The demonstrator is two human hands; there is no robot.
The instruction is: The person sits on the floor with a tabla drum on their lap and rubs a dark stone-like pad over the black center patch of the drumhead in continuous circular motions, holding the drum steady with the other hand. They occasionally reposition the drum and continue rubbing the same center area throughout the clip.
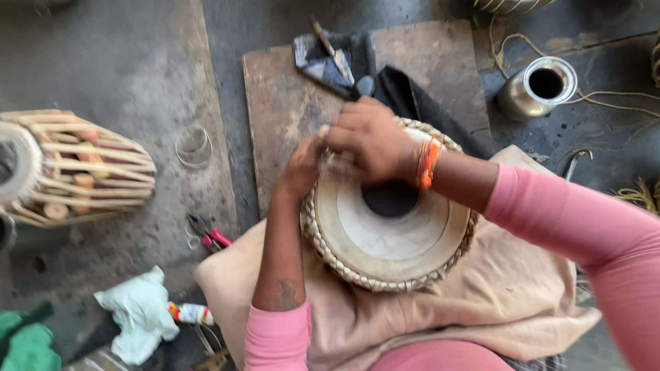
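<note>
Fingers of the right hand (368,141) curl tight over the tabla drumhead's (392,237) far braided rim; the left hand (302,168) pinches beside it. Drum sits on beige cloth (522,288) over the lap; steady, even pressure suits.

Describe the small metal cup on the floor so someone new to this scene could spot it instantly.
Start at the drum resting on beige cloth in the person's lap, then look past the wooden board to the upper right. The metal cup stands there on the dark floor among loose cord. It is the only shiny silver cylinder, its open dark mouth facing up.
</note>
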